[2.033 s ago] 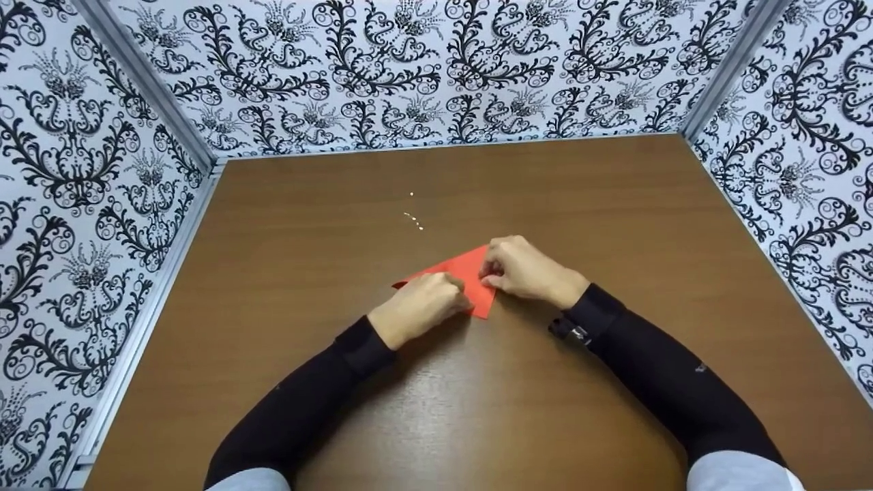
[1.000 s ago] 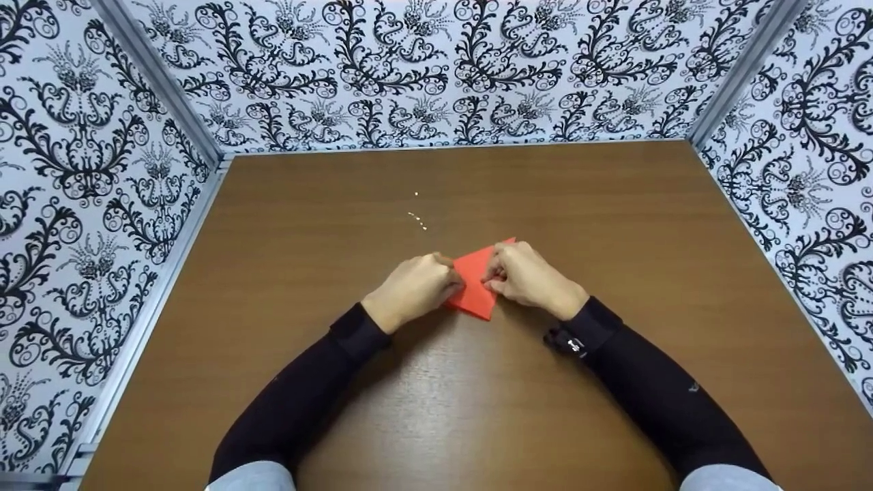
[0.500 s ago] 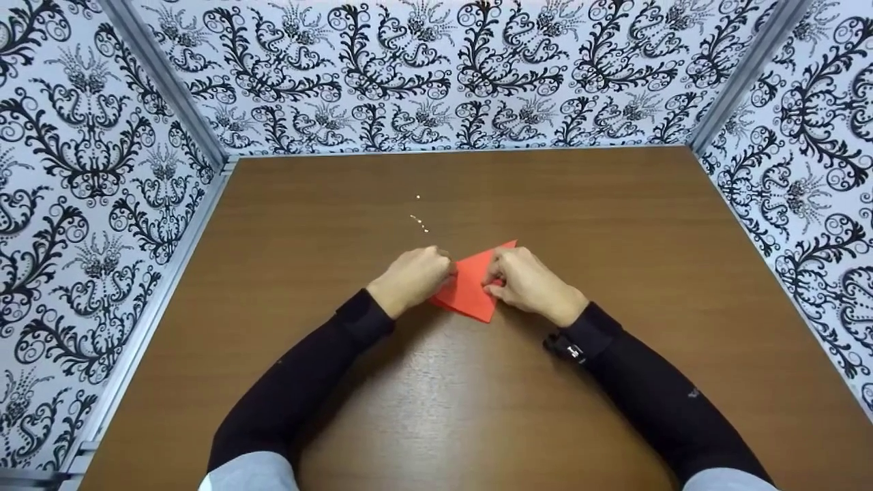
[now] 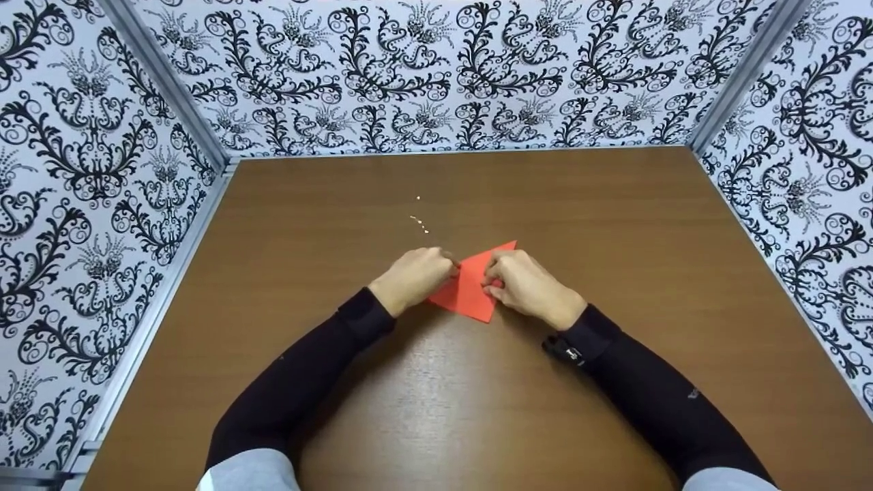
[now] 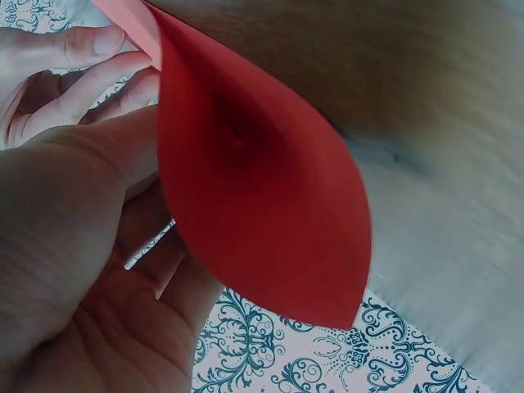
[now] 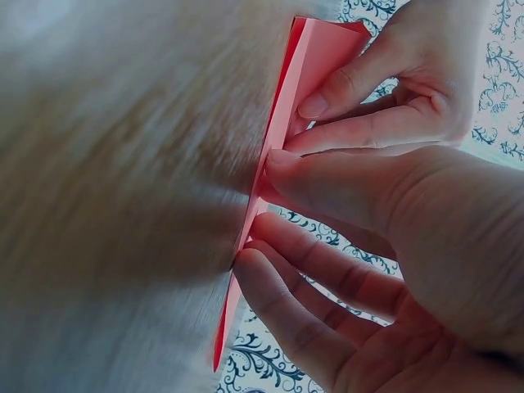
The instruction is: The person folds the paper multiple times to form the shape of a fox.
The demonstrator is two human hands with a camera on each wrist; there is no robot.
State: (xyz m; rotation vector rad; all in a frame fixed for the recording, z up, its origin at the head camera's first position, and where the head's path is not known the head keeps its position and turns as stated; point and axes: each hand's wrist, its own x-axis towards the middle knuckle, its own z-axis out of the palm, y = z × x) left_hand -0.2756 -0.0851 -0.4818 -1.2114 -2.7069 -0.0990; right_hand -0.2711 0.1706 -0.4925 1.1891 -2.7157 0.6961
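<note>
A folded sheet of red paper (image 4: 469, 294) is held between both hands, over the middle of the brown table. The left hand (image 4: 415, 275) grips its left part and covers that end in the head view. Up close in the left wrist view, the paper (image 5: 270, 221) bulges into a hollow pocket beside the left hand (image 5: 90, 237). The right hand (image 4: 528, 286) pinches the right edge, with one paper corner sticking out beyond its knuckles. From the right wrist, the paper (image 6: 282, 106) appears edge-on with its layers slightly parted; the right thumb (image 6: 327, 176) presses against it.
Several tiny pale specks (image 4: 419, 222) lie on the brown table (image 4: 580, 204) behind the paper. Patterned white panels (image 4: 436, 75) with black scrolls enclose the back and sides, joined by grey metal posts (image 4: 160, 85).
The left hand has shifted slightly away from the body along the paper. The paper has turned a little, and its far right corner shows beyond the right hand. The last half second brings almost no movement.
</note>
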